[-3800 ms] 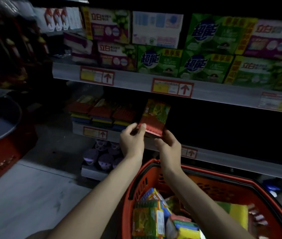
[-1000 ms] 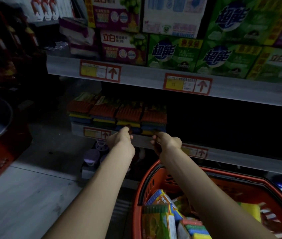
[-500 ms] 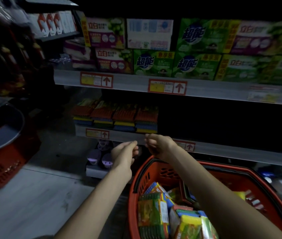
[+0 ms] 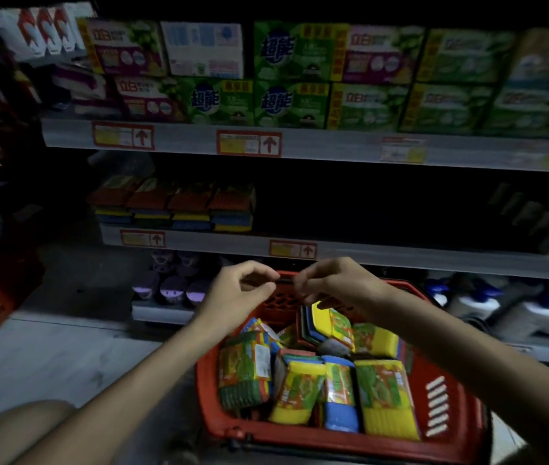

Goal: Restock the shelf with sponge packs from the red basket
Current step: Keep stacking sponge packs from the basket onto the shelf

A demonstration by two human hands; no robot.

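Hovering above the far rim of the basket (image 4: 447,407), our left hand (image 4: 237,292) and right hand (image 4: 336,286) hang close together. Fingers are loosely curled and grip nothing. We judge they are placed to dip in for another load. Packs (image 4: 303,387) lie jumbled in the basket. Four stacks (image 4: 172,206) fill the left end of the shelf (image 4: 383,256); further right is too dark to read. Some seconds ago we held a pack up beside three stacks. Now it stands as the fourth, and our hands are back low.
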